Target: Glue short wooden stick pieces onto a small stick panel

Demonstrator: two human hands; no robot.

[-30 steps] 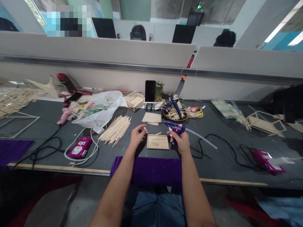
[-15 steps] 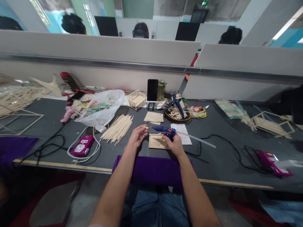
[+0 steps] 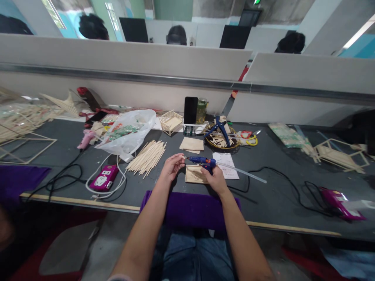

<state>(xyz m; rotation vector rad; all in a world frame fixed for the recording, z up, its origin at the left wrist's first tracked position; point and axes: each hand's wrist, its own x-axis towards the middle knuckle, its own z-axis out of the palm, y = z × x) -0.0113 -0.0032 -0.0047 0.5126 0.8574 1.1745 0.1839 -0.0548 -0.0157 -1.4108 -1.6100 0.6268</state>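
My right hand (image 3: 216,177) is wrapped round the handle of a blue hot glue gun (image 3: 200,160), with a long clear glue stick (image 3: 249,174) out of its back end. The nozzle points left, to the fingertips of my left hand (image 3: 173,167). Those fingers pinch a small pale wooden stick piece (image 3: 184,157), close to or touching the nozzle; which of the two I cannot tell. Beneath the gun lies a flat rectangular panel of wooden sticks (image 3: 193,175), partly hidden by my right hand.
Loose wooden sticks (image 3: 148,157) lie in a pile at left, by a white plastic bag (image 3: 129,132) and a purple power strip (image 3: 104,178). Behind stand a small stick-built tray (image 3: 170,123), a phone (image 3: 190,110) and a basket (image 3: 222,148). Scissors (image 3: 251,140) lie right of it. A cord (image 3: 278,175) runs right.
The glue gun's nozzle has come slightly nearer to the small stick piece in my left fingers. The whole view has shifted a little; both hands keep their grips.
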